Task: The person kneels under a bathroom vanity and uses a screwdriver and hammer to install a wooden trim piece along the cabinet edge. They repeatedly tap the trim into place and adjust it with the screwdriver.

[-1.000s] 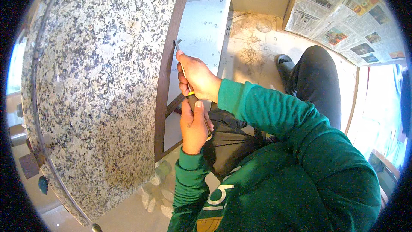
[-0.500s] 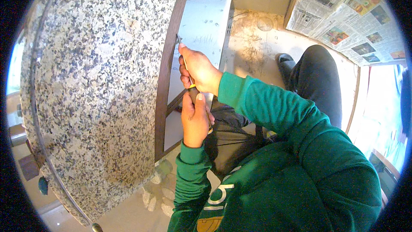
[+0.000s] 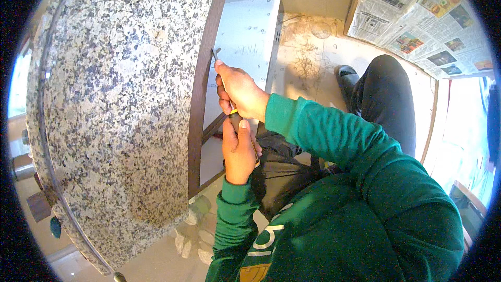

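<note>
My left hand [image 3: 240,151] is wrapped round the dark handle of a screwdriver [image 3: 234,116], which has a yellow ring at its collar. Farther up, my right hand [image 3: 239,87] grips the metal shaft. The thin tip pokes out beyond my right fingers and meets, or lies very near, the dark brown wooden edge strip [image 3: 200,86] of a cabinet. I cannot make out what the tip touches. Beside the strip, the white inner panel [image 3: 245,31] bears pencil marks and small holes. A speckled granite slab [image 3: 120,99] lies left of the strip.
Thin, curly debris [image 3: 308,62] is scattered over the pale floor beyond my hands. My bent leg [image 3: 386,91] and a dark slipper [image 3: 344,81] are to the right. A newspaper-covered panel [image 3: 412,21] stands at the far right. Pale lumps [image 3: 188,240] lie below the slab.
Both hands and the screwdriver have shifted slightly toward me, and the tip sits a little lower along the wooden strip. Both grips stay the same.
</note>
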The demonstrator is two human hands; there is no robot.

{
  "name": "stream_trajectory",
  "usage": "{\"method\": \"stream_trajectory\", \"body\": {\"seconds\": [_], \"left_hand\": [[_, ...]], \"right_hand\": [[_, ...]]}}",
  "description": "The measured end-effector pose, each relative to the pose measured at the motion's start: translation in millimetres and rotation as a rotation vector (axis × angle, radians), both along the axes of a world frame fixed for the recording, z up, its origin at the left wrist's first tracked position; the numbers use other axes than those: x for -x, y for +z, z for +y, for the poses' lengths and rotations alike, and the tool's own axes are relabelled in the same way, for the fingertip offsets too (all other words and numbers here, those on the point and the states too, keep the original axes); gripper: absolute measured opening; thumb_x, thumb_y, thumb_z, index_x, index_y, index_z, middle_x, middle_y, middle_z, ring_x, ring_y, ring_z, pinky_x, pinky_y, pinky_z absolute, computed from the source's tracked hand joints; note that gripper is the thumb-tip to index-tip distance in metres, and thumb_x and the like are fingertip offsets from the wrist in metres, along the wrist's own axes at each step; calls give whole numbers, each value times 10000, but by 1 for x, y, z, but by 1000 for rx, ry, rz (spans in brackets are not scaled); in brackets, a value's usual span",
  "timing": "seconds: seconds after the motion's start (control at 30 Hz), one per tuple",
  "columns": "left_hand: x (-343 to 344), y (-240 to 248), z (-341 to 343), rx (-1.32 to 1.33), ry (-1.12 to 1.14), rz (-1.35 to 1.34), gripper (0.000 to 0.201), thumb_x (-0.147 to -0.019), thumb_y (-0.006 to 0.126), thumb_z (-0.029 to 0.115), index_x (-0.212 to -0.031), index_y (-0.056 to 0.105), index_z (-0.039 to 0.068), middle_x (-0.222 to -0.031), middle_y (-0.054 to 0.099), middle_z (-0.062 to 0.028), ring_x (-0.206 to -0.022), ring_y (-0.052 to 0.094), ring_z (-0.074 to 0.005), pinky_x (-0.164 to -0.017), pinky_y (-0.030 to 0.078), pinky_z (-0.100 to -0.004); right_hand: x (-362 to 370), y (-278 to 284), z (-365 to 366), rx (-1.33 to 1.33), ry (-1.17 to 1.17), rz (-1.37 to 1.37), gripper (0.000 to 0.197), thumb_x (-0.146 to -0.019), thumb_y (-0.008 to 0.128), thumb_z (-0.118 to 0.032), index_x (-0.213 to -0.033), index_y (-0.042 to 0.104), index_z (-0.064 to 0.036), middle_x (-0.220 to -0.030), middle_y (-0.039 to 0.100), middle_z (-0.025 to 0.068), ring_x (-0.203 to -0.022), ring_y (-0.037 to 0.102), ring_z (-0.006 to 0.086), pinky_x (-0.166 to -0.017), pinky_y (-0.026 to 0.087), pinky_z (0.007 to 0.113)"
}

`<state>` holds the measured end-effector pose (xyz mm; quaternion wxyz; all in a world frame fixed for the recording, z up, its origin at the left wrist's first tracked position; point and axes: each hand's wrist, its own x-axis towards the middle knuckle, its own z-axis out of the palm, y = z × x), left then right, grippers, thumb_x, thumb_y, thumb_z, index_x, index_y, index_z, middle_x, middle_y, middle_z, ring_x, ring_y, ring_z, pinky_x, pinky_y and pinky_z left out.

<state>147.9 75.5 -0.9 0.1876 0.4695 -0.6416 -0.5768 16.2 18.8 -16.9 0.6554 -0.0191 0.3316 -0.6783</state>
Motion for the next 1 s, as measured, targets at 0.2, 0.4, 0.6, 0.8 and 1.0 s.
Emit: {"method": "stream_trajectory", "body": {"seconds": [0.2,0.4,0.6,0.8,1.0], "left_hand": [[-1,-2,-2,-22,14,11,187,-1062,459,268,-1071,469,82,-691,488,-8,-456,464,-89,-414,394,-249],[-1,-2,-3,-1,4,5,199,-1062,464,275,-1074,460,77,-677,478,1,-461,471,-84,-402,384,-251],[14,2,-19,-29,-6,-48,210,-1061,468,267,-1099,467,60,-651,476,3,-454,476,-90,-403,394,-263],[13,-13,-13,-96,-77,-7,191,-1056,484,262,-1056,484,71,-630,485,-13,-441,483,-110,-406,414,-276],[-18,-57,29,-448,156,147,206,-1054,502,322,-1021,476,121,-690,517,-22,-446,517,-141,-400,455,-298]], "right_hand": [[2,0,-3,-1,-2,19,504,-1035,434,-521,-717,415,-131,-508,352,9,-369,359,181,-357,314,377],[0,-1,-1,3,-15,38,491,-1033,438,-522,-750,431,-120,-510,363,11,-365,376,185,-357,315,369],[15,0,-10,16,-33,48,465,-1025,458,-518,-798,448,-112,-522,379,10,-405,411,182,-390,339,358],[27,-37,2,-16,-42,-17,497,-1010,499,-536,-891,510,-53,-580,458,41,-473,497,224,-434,415,386],[41,-65,31,-149,-297,896,317,-999,550,-295,-1113,614,-6,-933,652,136,-863,653,259,-746,547,388]]}}
